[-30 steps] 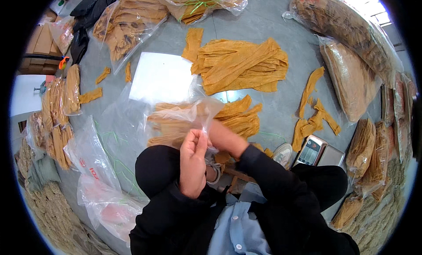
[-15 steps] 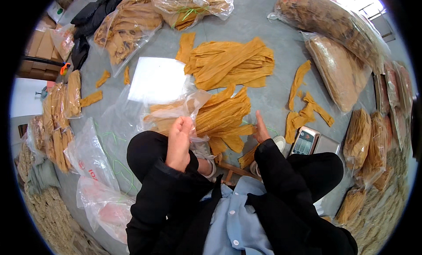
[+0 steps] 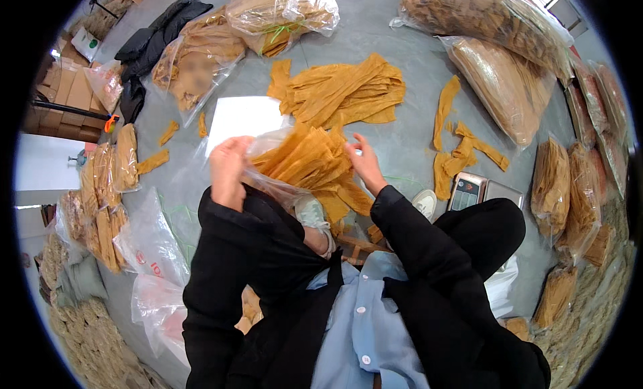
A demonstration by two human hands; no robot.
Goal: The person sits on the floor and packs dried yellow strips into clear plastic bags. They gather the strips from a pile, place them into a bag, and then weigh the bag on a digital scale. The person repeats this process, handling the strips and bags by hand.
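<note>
My left hand is closed on the edge of a clear plastic bag, left of a bundle of strips. The bundle of brownish-yellow, wrinkled dried strips lies partly inside the bag, its right end fanning out of the mouth. At that right end my right hand rests against the strips, fingers bent and apart. Beyond the bundle lies a larger pile of the same strips on the floor, beside a white sheet.
A digital scale stands right of my shoe. Loose strips lie beyond it. Large filled bags are at the far right, packed bundles at right. Plastic bags lie at left, near a black jacket.
The bundle is lifted and tilted up, more bunched together. My left hand has moved left and up with the bag edge; my right hand has come in against the strips.
</note>
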